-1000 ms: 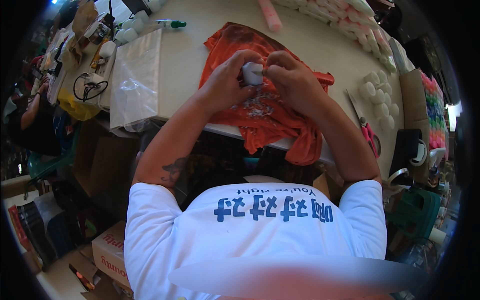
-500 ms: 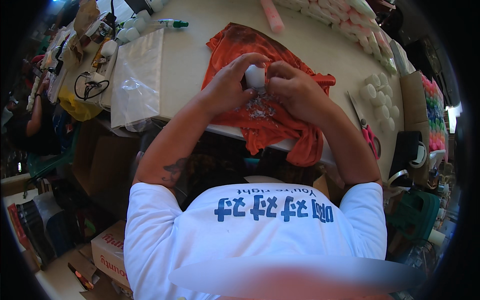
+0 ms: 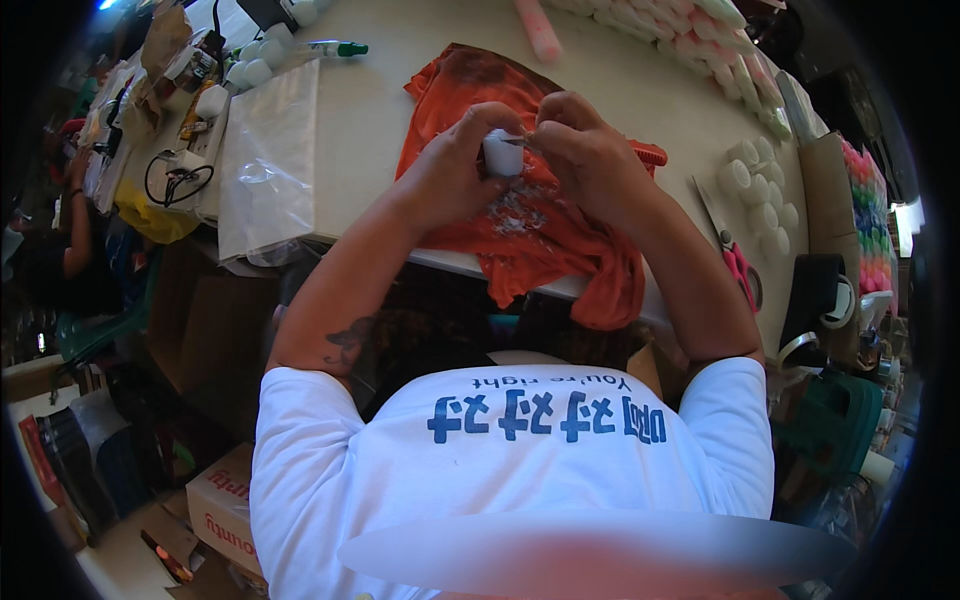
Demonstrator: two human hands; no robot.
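Over a crumpled orange-red cloth (image 3: 585, 260), my left hand (image 3: 455, 160) grips a small white cylindrical piece (image 3: 503, 157) between thumb and fingers. My right hand (image 3: 580, 150) is closed in a pinch on a thin, blade-like strip (image 3: 513, 139), which lies against the upper edge of the white piece. Most of the strip is hidden by the fingers. Pale shavings (image 3: 515, 215) are scattered on the cloth below both hands. A red ridged plastic object (image 3: 650, 153) rests at the cloth's right edge, just beyond my right hand.
Scissors with pink handles (image 3: 740, 275) and several white cylinders (image 3: 765, 195) sit on the table's right. Clear plastic bags (image 3: 270, 160) lie left, near a green-capped tube (image 3: 350, 48). Wrapped pink-and-white bundles (image 3: 680, 45) are stacked at the back. Another person's arm (image 3: 77, 215) shows far left.
My right hand has risen slightly, and the thin strip now shows against the white piece's top. The white piece has tilted and shifted a little left in my left hand.
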